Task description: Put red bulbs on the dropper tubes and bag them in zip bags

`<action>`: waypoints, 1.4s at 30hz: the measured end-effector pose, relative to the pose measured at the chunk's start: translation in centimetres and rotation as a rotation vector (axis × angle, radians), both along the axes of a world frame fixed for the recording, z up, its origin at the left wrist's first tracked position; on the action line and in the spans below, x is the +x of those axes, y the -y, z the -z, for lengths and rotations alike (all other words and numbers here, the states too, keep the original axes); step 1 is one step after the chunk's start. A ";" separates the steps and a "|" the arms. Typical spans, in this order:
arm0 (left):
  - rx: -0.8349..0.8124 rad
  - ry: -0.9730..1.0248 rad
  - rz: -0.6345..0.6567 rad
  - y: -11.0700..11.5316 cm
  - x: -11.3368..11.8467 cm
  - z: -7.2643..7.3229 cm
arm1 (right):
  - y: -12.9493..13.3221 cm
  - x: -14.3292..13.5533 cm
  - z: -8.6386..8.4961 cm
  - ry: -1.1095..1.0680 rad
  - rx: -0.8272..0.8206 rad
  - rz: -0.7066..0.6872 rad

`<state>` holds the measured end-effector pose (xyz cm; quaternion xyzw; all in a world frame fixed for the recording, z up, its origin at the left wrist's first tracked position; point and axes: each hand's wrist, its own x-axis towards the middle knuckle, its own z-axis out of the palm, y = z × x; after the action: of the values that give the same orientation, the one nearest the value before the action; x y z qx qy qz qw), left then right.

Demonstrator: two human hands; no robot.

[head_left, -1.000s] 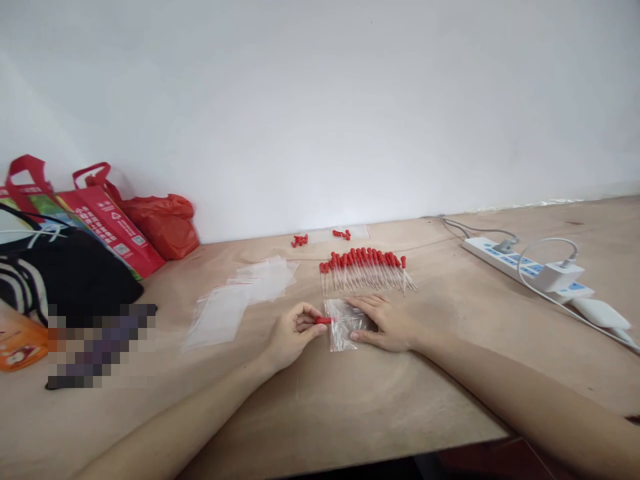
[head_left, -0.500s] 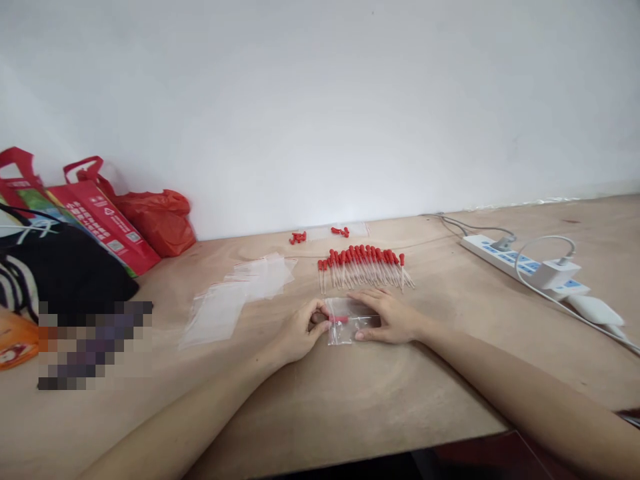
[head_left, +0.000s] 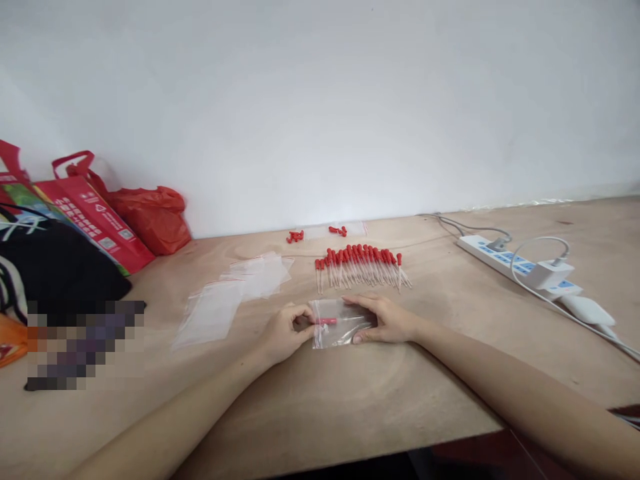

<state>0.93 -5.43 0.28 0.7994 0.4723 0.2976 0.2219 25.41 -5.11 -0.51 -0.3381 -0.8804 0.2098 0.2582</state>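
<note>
Pinching the clear bag (head_left: 333,335), the left hand (head_left: 289,331) obscures its edge; the right hand (head_left: 393,321) lies spread.

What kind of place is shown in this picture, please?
Probably a simple packing spot, at home or in a small workshop: a row of red-capped droppers and spread plastic bags lie on a wooden table, with a power strip and shopping bags by the wall.

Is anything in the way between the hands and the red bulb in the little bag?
Yes, the clear bag's thin plastic lies over the red bulb. Nothing else visible stands between it and the left hand or right hand.
</note>
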 end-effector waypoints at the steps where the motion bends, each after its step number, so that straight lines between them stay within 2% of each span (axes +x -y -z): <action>1: -0.003 -0.003 0.029 0.3 0.0 -0.1 | 0.0 -0.1 0.0 0.000 0.003 -0.002; 4: -0.037 0.029 0.087 0.6 -0.2 -0.6 | -0.1 0.0 -0.1 0.002 0.009 0.001; 7: -0.073 0.104 0.027 -0.4 -0.6 -1.2 | 0.0 0.0 -0.2 0.008 0.008 0.014; 10: -0.011 0.154 -0.119 -3.3 -0.5 -2.1 | 0.1 -0.1 -0.3 0.018 0.009 0.023; 12: -0.033 0.106 -0.193 -5.9 0.4 -2.7 | 0.2 -0.1 -0.3 0.026 0.012 0.030; 15: -0.035 0.094 -0.247 -10.2 2.9 -3.0 | 0.2 -0.2 -0.3 0.034 0.017 0.042; 19: -0.063 0.113 -0.391 -14.8 6.4 -2.6 | 0.1 -0.1 -0.1 0.034 0.014 0.036; 22: -0.097 0.131 -0.445 -16.8 7.8 -2.2 | 0.0 -0.1 -0.1 0.037 0.014 0.032; 25: -0.098 0.192 -0.466 -17.5 8.2 -2.1 | -0.1 -0.2 -0.2 0.047 0.023 0.019; 29: -0.057 0.343 -0.452 -16.9 7.5 -3.0 | -0.1 -0.2 -0.2 0.052 0.025 0.017; 32: 0.007 0.501 -0.439 -14.9 5.5 -4.0 | -0.1 -0.2 -0.1 0.050 0.031 0.024; 36: 0.114 0.682 -0.474 -10.0 1.1 -4.4 | -0.1 -0.1 0.0 0.046 0.034 0.024; 39: 0.140 0.834 -0.452 -5.8 -2.3 -3.7 | 0.0 -0.1 0.0 0.046 0.033 0.022; 42: 0.128 0.846 -0.438 -2.8 -4.4 -2.5 | 0.0 0.0 0.1 0.046 0.035 0.029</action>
<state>-3.47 -2.67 2.81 0.5018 0.4786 0.6652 0.2769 25.39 -5.11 -0.57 -0.3510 -0.8846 0.1827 0.2467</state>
